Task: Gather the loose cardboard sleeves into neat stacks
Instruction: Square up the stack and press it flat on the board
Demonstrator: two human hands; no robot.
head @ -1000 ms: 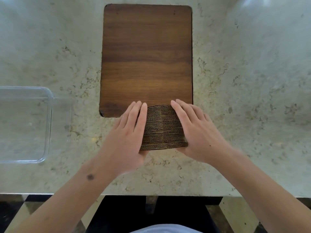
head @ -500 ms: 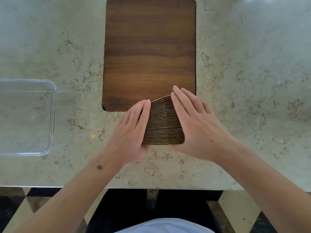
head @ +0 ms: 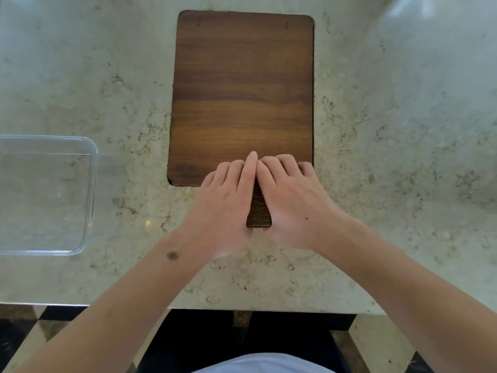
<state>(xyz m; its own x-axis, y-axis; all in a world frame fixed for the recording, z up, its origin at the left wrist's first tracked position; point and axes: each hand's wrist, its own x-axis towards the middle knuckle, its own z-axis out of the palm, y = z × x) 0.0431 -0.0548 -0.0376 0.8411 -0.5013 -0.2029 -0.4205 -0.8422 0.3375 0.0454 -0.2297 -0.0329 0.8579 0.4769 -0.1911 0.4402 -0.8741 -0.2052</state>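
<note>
A stack of brown corrugated cardboard sleeves (head: 258, 211) stands on edge on the marble counter, at the near edge of the wooden board (head: 243, 90). My left hand (head: 224, 203) presses flat against its left side and my right hand (head: 291, 200) against its right side. The fingertips of both hands meet over the stack's far end. Only a narrow strip of ribbed edges shows between the palms; the rest of the stack is hidden.
A clear plastic container (head: 92, 189) sits at the left of the counter. The counter's front edge (head: 242, 308) runs close below my forearms, with a dark floor beyond it. Bare marble lies to the right of the board.
My hands have closed in toward each other, squeezing the fanned stack much narrower. The fingertips, apart before, now touch over the far end.
</note>
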